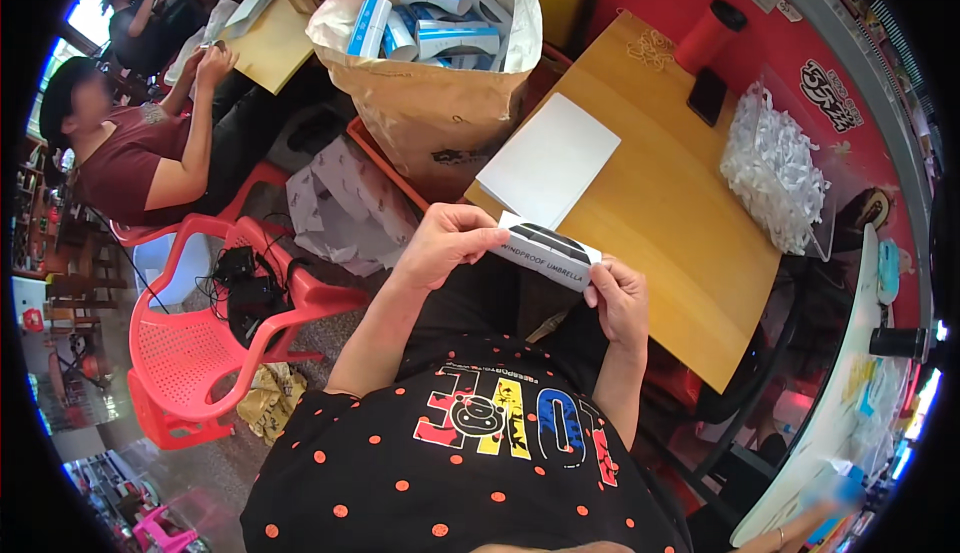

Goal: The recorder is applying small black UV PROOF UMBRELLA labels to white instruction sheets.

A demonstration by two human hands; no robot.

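Note:
A small printed card box (545, 253), grey and white with a black picture on top, is held up in front of my chest. It looks slim and flattened. My left hand (440, 243) pinches its left end between thumb and fingers. At the other end, my right hand (621, 300) grips the right corner, its thumb on the near face. Just beyond the box lies a stack of white sheets (552, 161) on the edge of the wooden table (690, 283).
Behind the stack stands a big paper bag (425, 113) of blue-and-white card tubes (455, 41). On the table are a clear bag of white strips (775, 168), a black phone (707, 96) and a red bottle (711, 36). A red chair (190, 348) and a seated person (150, 153) are left.

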